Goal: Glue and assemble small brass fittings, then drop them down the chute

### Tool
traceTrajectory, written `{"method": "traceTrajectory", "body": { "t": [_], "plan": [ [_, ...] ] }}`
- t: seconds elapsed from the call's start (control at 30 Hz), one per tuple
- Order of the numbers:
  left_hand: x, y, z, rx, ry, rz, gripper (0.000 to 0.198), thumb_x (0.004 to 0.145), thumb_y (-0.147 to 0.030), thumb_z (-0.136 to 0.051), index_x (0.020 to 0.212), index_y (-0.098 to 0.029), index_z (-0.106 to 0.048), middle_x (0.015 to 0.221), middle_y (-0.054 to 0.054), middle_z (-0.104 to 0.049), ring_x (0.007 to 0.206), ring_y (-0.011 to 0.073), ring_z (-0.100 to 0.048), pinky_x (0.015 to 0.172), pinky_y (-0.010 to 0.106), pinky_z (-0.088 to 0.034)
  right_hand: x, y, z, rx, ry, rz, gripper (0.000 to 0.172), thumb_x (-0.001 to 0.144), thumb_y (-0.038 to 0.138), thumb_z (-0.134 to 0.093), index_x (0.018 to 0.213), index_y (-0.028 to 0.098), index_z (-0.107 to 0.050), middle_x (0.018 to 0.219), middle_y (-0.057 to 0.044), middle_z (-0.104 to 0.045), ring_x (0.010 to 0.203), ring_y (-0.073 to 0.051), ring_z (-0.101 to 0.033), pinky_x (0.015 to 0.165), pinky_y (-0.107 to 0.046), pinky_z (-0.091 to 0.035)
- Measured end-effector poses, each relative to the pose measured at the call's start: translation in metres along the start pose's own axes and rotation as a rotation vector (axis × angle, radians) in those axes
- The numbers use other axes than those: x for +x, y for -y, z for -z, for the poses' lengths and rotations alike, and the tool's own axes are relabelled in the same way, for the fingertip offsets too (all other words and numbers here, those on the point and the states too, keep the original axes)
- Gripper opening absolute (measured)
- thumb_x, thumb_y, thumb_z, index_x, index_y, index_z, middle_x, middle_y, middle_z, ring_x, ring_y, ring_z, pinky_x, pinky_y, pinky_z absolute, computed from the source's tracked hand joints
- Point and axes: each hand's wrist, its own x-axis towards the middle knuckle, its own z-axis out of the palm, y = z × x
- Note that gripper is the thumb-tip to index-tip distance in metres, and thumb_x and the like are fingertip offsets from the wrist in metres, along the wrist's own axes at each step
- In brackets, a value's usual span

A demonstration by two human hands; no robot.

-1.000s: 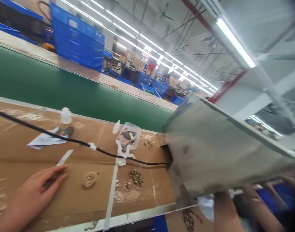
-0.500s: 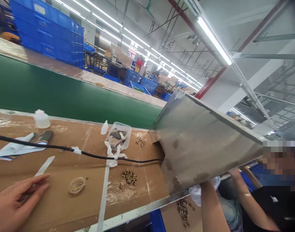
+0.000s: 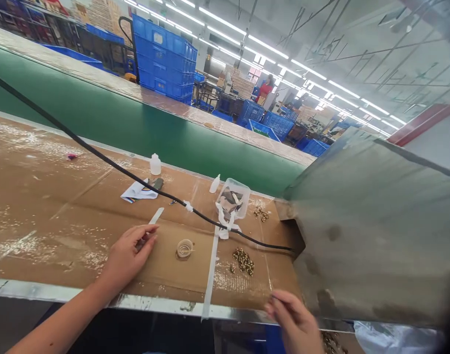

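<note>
The fingers of the left hand (image 3: pixel 126 251) are curled about half closed, and a thin dark tool (image 3: pixel 141 243) lies between them, so this hand seems to have hold of it. Just past the fingertips, at about 1 o'clock from this hand, lies a white plastic strip (image 3: pixel 156 216), but I cannot see that the fingers touch it.

The right hand (image 3: pixel 293 320) is at the lower edge of the view and a little blurred. Its thumb and forefinger come close together like a pinch. A fine dark line (image 3: pixel 277 297) goes out from the fingertips, but I cannot tell if they really hold it.

Between the hands, at 3 o'clock from the left one, sits a small ring of clear tape (image 3: pixel 184 249). At about 10 o'clock from the right hand is a heap of small brass parts (image 3: pixel 243 261). Farther away, at 12 o'clock, stands a clear plastic box (image 3: pixel 232 198) with pieces inside, with a smaller heap of brass parts (image 3: pixel 260 213) just beside it.

A black cable (image 3: pixel 247 237) crosses the brown cardboard sheet (image 3: pixel 44 236) and goes to a grey metal hood (image 3: pixel 372 231) at 3 o'clock. Beyond the sheet runs a green conveyor belt (image 3: pixel 143 129), with stacked blue crates (image 3: pixel 162 59) on its far side.
</note>
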Motion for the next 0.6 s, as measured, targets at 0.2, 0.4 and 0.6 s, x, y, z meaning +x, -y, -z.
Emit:
{"method": "traceTrajectory", "body": {
  "t": [0.2,0.4,0.6],
  "plan": [
    [-0.038,-0.030,0.005,-0.315,0.110,0.108,0.031,0.082,-0.043,-0.058,0.099,-0.019,-0.066,0.098,0.007,-0.069,0.090,0.0227,-0.064,0.084,0.033,-0.053,0.012,0.007,-0.135,0.270,0.466,-0.135,0.027,0.069,0.036,-0.080,0.080,0.016,-0.065,0.073,-0.006,-0.072,0.064,-0.016,-0.069,0.060,-0.025,-0.055],
    [-0.057,-0.059,0.002,-0.549,0.305,0.183,0.022,0.083,-0.035,-0.058,0.092,-0.019,-0.071,0.092,0.006,-0.071,0.087,0.0215,-0.066,0.080,0.030,-0.055,0.004,0.005,-0.164,0.303,0.541,-0.153,0.026,0.071,0.034,-0.080,0.078,0.015,-0.064,0.072,-0.005,-0.072,0.065,-0.014,-0.068,0.060,-0.022,-0.054],
    [-0.052,-0.069,0.001,-0.731,0.379,0.313,0.023,0.081,-0.036,-0.061,0.089,-0.019,-0.073,0.087,0.006,-0.070,0.084,0.0223,-0.066,0.079,0.033,-0.056,-0.006,-0.005,-0.171,0.221,0.472,-0.033,0.019,0.078,0.034,-0.073,0.081,0.017,-0.067,0.075,-0.004,-0.071,0.068,-0.014,-0.066,0.064,-0.023,-0.052]
  ]
}}
